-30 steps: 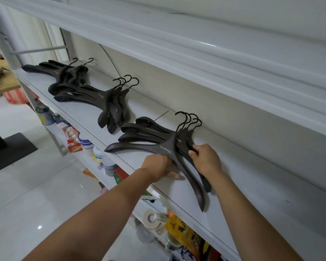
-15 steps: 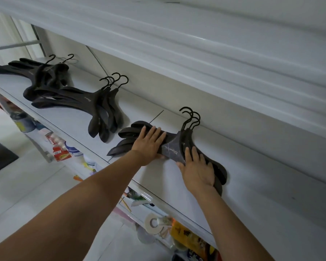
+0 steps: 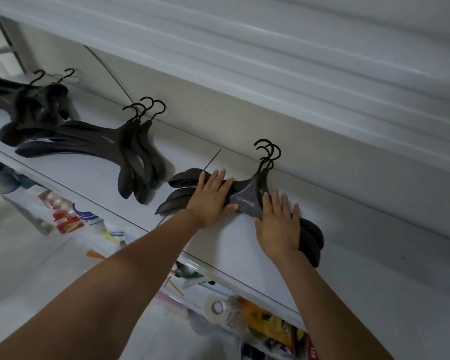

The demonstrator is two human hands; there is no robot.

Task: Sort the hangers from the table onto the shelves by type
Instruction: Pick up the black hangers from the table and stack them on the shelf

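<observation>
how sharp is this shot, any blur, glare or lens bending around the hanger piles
Head view throughout: the nearest hanger stack under the left hand and right hand is sharp enough to show its pale print; the far-left stack is smeared; soft glare streaks run along the upper shelf edge; shelf lines bow slightly; shadows are faint.
</observation>
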